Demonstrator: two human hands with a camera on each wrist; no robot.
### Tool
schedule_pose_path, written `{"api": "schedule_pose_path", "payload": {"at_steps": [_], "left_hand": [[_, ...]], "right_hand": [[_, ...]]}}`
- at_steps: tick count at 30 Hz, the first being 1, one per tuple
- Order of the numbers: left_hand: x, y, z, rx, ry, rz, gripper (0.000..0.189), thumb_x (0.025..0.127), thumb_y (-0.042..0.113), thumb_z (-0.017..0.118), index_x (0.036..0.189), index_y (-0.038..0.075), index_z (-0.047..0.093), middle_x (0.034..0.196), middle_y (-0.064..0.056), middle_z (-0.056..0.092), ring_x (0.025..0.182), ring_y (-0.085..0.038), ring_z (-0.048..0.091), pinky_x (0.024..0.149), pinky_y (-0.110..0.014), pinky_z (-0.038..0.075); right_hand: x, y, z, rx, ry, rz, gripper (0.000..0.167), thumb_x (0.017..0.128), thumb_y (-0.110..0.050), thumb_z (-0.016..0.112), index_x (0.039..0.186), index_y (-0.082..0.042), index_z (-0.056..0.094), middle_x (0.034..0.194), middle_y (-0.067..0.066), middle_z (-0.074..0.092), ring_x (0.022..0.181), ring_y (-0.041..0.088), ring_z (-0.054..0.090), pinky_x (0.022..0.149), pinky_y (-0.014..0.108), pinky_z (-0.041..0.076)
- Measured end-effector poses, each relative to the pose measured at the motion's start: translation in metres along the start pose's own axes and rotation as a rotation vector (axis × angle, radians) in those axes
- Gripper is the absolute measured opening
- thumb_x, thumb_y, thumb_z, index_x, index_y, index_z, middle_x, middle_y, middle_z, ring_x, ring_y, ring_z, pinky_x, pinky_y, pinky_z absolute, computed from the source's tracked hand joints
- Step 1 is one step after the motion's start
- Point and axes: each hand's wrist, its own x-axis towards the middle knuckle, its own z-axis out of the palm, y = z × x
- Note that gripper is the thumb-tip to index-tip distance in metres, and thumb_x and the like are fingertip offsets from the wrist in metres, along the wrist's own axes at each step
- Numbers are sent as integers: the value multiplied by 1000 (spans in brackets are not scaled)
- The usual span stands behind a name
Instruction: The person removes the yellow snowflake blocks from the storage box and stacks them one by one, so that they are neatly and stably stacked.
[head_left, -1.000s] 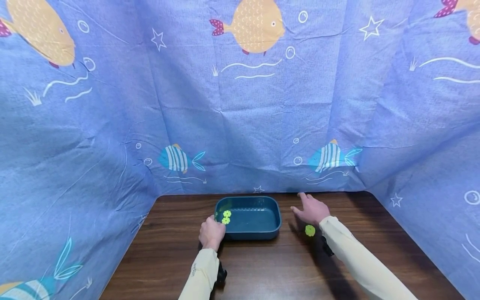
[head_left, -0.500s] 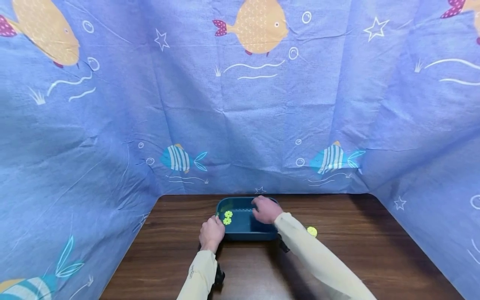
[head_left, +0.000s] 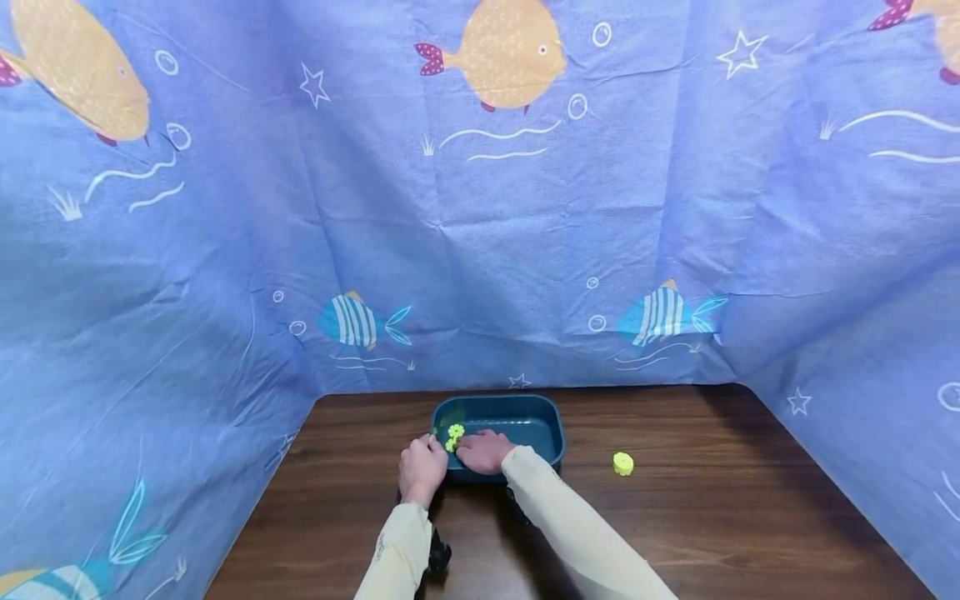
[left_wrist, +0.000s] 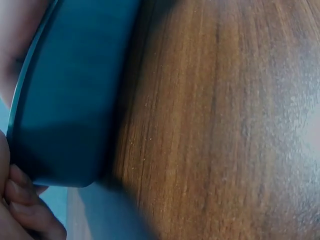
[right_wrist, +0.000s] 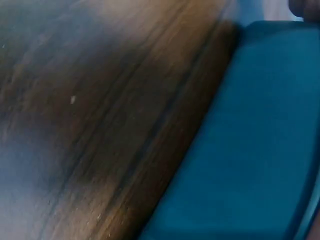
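Note:
A dark teal rectangular tray [head_left: 517, 477] stands near the table's far edge. My left hand [head_left: 422, 468] holds its left side, fingers curled at the rim; in the left wrist view those fingers [left_wrist: 27, 200] are at the tray's corner. Inside, at the left end, are two yellow-green flower-shaped pieces [head_left: 456, 431]. My right hand [head_left: 486, 452] reaches into the tray from the right, its fingertips at the nearer piece [head_left: 450, 446]. Whether they pinch it is hidden. In the right wrist view, mainly the tray's outer wall [right_wrist: 240, 140] shows.
Another yellow-green flower-shaped piece [head_left: 622, 463], thicker at the side, lies on the dark wooden table [head_left: 720, 500] right of the tray. A blue fish-print curtain [head_left: 510, 250] hangs behind the table and along both sides.
My right hand has moved left from beside the loose flower-shaped piece, over the tray and down to the pieces at its left end. The left hand stays at the rim.

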Motion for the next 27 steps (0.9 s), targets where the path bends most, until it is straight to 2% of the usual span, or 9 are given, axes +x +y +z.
{"api": "schedule_pose_path", "payload": {"at_steps": [6, 12, 17, 19, 21, 27], "left_hand": [[-2, 1, 3, 40, 27, -48, 35, 100, 26, 47, 83, 7, 70, 98, -26, 72, 87, -45, 67, 70, -57, 53], [-1, 0, 5, 37, 13, -50, 35, 101, 27, 44, 83, 8, 68, 99, -25, 72, 88, -44, 67, 70, -57, 53], [-2, -1, 5, 46, 17, -28, 34, 102, 25, 44, 79, 9, 63, 95, -23, 71, 85, -43, 67, 70, -57, 52], [-3, -1, 5, 46, 20, -22, 34, 102, 25, 45, 78, 10, 62, 94, -22, 71, 84, -43, 67, 69, -56, 52], [-3, -1, 5, 43, 21, -21, 34, 102, 25, 45, 77, 9, 62, 94, -22, 71, 84, -43, 67, 69, -56, 52], [-5, 1, 6, 44, 23, -19, 35, 102, 25, 44, 80, 8, 65, 93, -23, 71, 83, -42, 67, 69, -56, 52]], "right_hand": [[-6, 2, -4, -77, 13, 70, 53, 104, -47, 34, 136, -20, 66, 141, -1, 63, 137, 27, 52, 116, 50, 33], [-17, 30, -17, -147, 24, 160, 52, 103, -46, 38, 126, -14, 71, 134, 7, 67, 123, 27, 62, 109, 48, 44], [-28, 54, -28, -161, 40, 197, 35, 100, -38, 54, 97, -10, 75, 107, 8, 73, 90, 23, 65, 89, 45, 55], [-31, 60, -30, -183, 50, 199, 28, 97, -36, 61, 91, -11, 74, 97, 8, 72, 80, 20, 62, 83, 44, 56], [-33, 63, -31, -205, 76, 186, 21, 93, -29, 68, 92, -9, 74, 91, 8, 71, 75, 20, 60, 79, 45, 58], [-34, 70, -23, -237, 198, 100, 3, 88, -8, 75, 88, -6, 73, 82, 11, 70, 65, 20, 60, 70, 43, 61]]}}
